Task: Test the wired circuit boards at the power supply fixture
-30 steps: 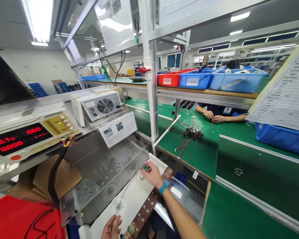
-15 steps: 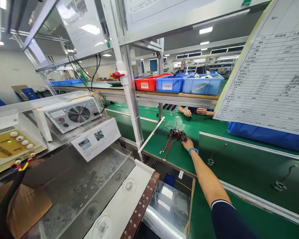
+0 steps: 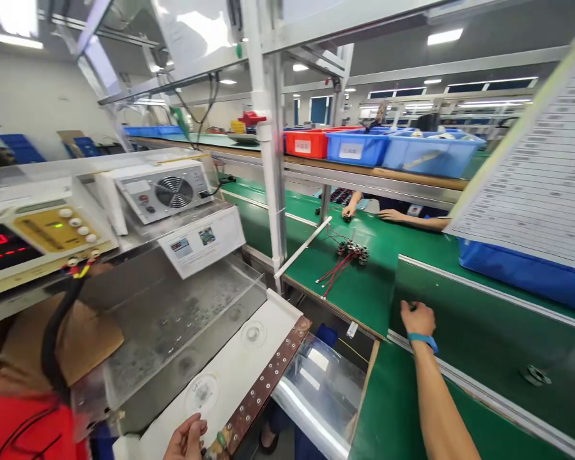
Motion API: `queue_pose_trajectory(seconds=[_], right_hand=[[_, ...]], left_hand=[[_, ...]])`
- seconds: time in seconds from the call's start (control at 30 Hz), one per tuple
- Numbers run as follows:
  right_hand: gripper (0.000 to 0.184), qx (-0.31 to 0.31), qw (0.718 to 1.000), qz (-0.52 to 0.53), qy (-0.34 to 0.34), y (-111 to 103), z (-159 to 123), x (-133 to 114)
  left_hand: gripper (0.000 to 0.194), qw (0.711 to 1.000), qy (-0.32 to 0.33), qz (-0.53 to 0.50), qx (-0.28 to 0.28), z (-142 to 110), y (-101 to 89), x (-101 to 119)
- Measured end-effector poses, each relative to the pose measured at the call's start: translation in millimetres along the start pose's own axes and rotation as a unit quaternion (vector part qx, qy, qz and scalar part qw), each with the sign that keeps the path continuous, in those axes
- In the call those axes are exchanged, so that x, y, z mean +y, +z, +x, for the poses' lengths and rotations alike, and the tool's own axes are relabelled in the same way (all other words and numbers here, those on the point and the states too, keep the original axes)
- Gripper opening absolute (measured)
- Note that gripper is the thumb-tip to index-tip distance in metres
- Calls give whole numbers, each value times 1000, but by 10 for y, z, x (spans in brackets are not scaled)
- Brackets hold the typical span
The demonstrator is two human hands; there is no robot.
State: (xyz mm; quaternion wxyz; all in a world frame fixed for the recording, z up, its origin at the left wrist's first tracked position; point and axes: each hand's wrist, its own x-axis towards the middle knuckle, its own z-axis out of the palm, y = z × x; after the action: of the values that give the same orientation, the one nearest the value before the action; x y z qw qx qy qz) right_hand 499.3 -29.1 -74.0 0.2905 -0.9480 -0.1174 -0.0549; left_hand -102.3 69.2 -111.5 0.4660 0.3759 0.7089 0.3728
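My right hand (image 3: 418, 319) is over the green belt with its fingers curled around a small dark part (image 3: 413, 306), mostly hidden by the fingers. It appears to be a small round part with a wire lead. Farther along the belt to the right lies a similar round metal part (image 3: 536, 375). Beyond the hand, a cluster of small round parts (image 3: 352, 250) with red leads rests on the green table. At the lower edge, my left hand (image 3: 186, 437) has thumb and fingers pinched together beside a brown studded strip (image 3: 263, 383); what they hold, if anything, is unclear.
A co-worker's hands (image 3: 349, 207) are at the far side of the green table. A white rod (image 3: 303, 248) lies near the frame post. To the left stand a power supply (image 3: 52, 223) and a fan-cooled unit (image 3: 160, 191). Red (image 3: 306, 144) and blue bins (image 3: 354, 147) line the shelf.
My right hand has left the cluster and come nearer, onto the belt where a round part lay. My left hand has entered at the bottom. The view has swung left.
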Motion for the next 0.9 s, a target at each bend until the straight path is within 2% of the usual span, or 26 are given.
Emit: queue_pose_trajectory(seconds=[0.03,0.1,0.17,0.23,0.27,0.33,0.37,0.4,0.43,0.47,0.53,0.6,0.63,0.7,0.77,0.83,0.9], right_hand=[[43,43,998,27,-36,-88,-80,-92],[47,92,977,98,-164,-278,-337,-366],[47,54,926,178,-330,-461,-747,-744],[41,-60,840,247,-480,-601,-1292,-1172],[38,-132,783,271,-544,-642,-1596,-1383],[34,-276,653,298,-639,-629,-2209,-1767],[33,-337,595,302,-664,-565,-2498,-1932],[32,-386,548,302,-678,-459,-2765,-2077],[31,-423,515,298,-683,-312,-3008,-2202],[31,-449,494,292,-685,-130,-3227,-2307],[31,-482,474,267,-687,301,-3605,-2458],[33,-507,470,227,-686,740,-3919,-2534],[34,-519,469,206,-684,935,-4053,-2546],[36,-535,469,170,-682,1240,-4266,-2532],[38,-539,467,148,-685,1434,-4397,-2487],[41,-539,464,146,-688,1548,-4454,-2435],[45,-537,458,154,-692,1625,-4469,-2390]], left_hand=[[56,999,35,7,19,-95,27,55],[52,990,128,37,47,-321,96,246],[46,958,265,79,72,-565,172,533],[42,891,423,128,106,-789,225,856],[48,846,494,167,110,-882,232,1004],[63,765,577,260,118,-1012,192,1228],[66,739,588,310,113,-1043,143,1289],[64,728,577,355,103,-1050,74,1312],[55,734,545,396,85,-1034,-13,1299],[44,755,490,432,59,-1000,-115,1253],[30,813,336,476,2,-903,-345,1080],[30,854,184,486,-30,-817,-576,841],[29,872,128,472,-37,-791,-679,712],[26,919,57,386,-61,-785,-841,454],[34,966,2,227,-125,-838,-937,219],[49,978,-50,58,-192,-935,-972,22],[57,964,-95,-61,-239,-1063,-960,-127]])
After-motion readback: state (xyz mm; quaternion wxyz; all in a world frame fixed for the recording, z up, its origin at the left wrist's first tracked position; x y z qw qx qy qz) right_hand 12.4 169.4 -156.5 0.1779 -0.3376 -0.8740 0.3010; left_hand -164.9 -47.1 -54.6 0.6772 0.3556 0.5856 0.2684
